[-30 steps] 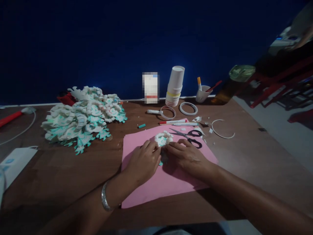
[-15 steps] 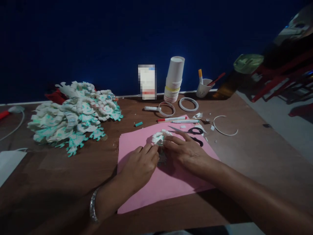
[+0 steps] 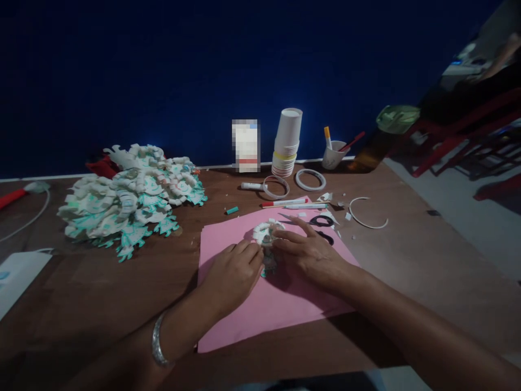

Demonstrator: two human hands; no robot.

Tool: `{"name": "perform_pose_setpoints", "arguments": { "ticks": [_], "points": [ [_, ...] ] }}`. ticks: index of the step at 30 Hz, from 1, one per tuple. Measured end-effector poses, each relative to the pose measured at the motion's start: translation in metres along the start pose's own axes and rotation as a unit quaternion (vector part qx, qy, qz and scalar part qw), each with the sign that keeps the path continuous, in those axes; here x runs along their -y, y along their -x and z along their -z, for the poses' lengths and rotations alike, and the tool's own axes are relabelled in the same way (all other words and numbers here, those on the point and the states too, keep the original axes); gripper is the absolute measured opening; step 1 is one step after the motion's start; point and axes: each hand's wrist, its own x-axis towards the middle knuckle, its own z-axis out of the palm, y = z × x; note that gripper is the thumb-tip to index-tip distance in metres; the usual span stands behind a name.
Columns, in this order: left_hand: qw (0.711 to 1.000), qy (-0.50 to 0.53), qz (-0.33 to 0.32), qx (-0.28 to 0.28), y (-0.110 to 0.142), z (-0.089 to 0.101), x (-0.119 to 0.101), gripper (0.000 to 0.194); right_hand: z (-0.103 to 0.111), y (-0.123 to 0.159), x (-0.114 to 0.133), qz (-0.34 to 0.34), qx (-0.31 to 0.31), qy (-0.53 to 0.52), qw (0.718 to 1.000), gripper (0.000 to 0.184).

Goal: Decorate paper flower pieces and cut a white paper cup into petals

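Observation:
A white paper cutout figure [image 3: 266,231] with curled strips along its top and green outlines lies over the pink paper [image 3: 228,320]. My left hand [image 3: 240,266], with a silver bangle at the wrist, is closed on the cutout's left side, its fingers curled together. From the right my right hand [image 3: 311,258] pinches the cutout's curled edge; the forefinger stretches out above the others and the thumb is hidden. Black-handled scissors [image 3: 321,221] lie just beyond the right hand's fingers, partly covered by it.
A heap of similar paper cutouts [image 3: 138,195] stands at left. Behind the pink paper are markers [image 3: 285,203], tape rings [image 3: 310,180], stacked paper cups [image 3: 288,136] and a cup with pens [image 3: 334,156]. Paper scraps and a thin broken ring [image 3: 368,224] lie at right.
The camera view has tilted up slightly and shifted. Both hands stay at the cutout, with only small finger movement; a little more of its green lower edge shows.

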Motion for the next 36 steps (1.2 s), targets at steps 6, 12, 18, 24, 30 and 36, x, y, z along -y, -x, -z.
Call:
{"name": "perform_pose_setpoints", "arguments": {
  "ticks": [6,12,18,24,30,36],
  "points": [
    [1.000,0.012,-0.003,-0.012,0.000,-0.003,0.002,0.015,0.002,0.000,0.001,0.002,0.005,-0.015,1.000,0.025],
    [1.000,0.013,-0.011,-0.018,-0.002,-0.003,0.003,0.010,-0.006,-0.001,-0.001,-0.026,-0.005,-0.022,0.999,0.031],
    [1.000,0.017,0.009,-0.016,-0.005,0.000,0.002,0.011,-0.005,-0.006,0.001,-0.042,0.009,-0.004,0.999,0.017],
    [1.000,-0.001,0.023,-0.019,-0.002,0.001,0.002,0.013,-0.008,0.002,0.007,-0.062,-0.030,0.040,0.997,0.026],
    [0.999,-0.015,0.025,-0.029,-0.002,-0.002,0.003,0.015,-0.009,0.008,0.005,-0.065,-0.038,0.052,0.996,0.026],
    [0.999,-0.013,0.024,-0.017,-0.003,-0.002,0.004,0.014,-0.008,0.004,0.004,-0.063,-0.034,0.036,0.997,0.025]
  ]
}}
